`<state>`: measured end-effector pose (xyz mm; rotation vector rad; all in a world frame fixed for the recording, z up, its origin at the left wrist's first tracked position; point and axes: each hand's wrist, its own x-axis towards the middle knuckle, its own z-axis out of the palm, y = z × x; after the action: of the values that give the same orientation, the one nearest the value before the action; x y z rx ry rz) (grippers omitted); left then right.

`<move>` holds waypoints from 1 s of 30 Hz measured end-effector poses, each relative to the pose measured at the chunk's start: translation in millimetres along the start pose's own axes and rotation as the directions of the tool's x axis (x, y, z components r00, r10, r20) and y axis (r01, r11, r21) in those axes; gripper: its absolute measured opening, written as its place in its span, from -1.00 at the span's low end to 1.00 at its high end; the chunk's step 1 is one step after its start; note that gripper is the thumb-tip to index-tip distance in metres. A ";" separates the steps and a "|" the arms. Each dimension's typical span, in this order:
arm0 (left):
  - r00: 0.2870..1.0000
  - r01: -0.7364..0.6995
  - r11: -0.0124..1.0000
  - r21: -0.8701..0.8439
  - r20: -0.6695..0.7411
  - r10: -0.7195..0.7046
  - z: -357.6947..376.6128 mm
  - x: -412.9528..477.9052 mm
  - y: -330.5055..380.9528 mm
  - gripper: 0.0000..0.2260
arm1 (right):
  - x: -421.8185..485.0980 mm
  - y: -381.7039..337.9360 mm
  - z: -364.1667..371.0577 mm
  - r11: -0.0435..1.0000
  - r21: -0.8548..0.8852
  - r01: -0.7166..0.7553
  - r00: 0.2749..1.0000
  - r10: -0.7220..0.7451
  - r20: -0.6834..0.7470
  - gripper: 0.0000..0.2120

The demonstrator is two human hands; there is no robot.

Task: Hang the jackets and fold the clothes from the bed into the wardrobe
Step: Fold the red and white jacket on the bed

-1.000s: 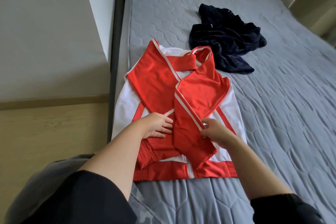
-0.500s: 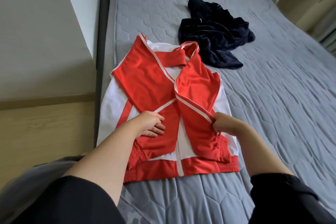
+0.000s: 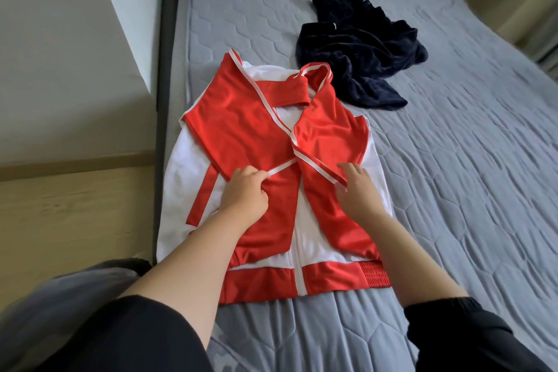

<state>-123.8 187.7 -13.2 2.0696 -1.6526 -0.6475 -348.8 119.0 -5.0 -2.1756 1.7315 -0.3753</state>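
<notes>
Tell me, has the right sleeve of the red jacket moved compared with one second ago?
Yes. The right sleeve swung from across the zipper out to the jacket's right half; its cuff now lies near the waistband.

Person seen from own head height, two bare forearms in view. Left hand [image 3: 246,195] and right hand [image 3: 359,192] bare, no rings, no watch. Black sleeves [image 3: 447,332] pushed up near elbows, right cuff bunched, thick. Grey trouser fabric [image 3: 75,290] at lower left, blurred.
</notes>
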 end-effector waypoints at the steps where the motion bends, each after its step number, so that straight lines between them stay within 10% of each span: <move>1: 1.000 0.000 1.000 0.031 0.002 0.000 1.3 1.4 -0.9 -0.60 | 0.7 -3.5 4.6 0.995 0.090 -0.035 0.999 0.032 0.036 -0.57; 9: 0.987 0.148 0.988 -0.041 0.064 -0.145 0.0 11.6 -1.9 -0.66 | 29.0 -19.0 8.4 0.889 0.341 -0.305 0.931 0.202 0.305 -0.64; 12: 0.987 0.153 0.988 -0.034 0.055 -0.151 0.6 12.5 -1.8 -0.64 | 29.0 -19.8 13.6 0.928 0.128 -0.349 0.868 0.268 0.418 -0.57; 19: 0.953 -0.270 0.957 0.104 -0.114 0.282 -0.5 29.9 22.5 -0.50 | 20.1 -15.9 20.1 0.969 0.140 -0.202 0.944 0.154 0.293 -0.54; 30: 0.825 -0.553 0.633 0.542 0.461 0.326 24.8 69.3 77.5 -0.66 | -1.0 62.2 -29.5 0.970 -0.009 -0.243 0.858 0.219 0.465 -0.63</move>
<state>-186.2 102.9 4.9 1.8615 -2.8038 -0.2324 -416.0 104.5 -4.1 -1.7976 1.6519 0.1561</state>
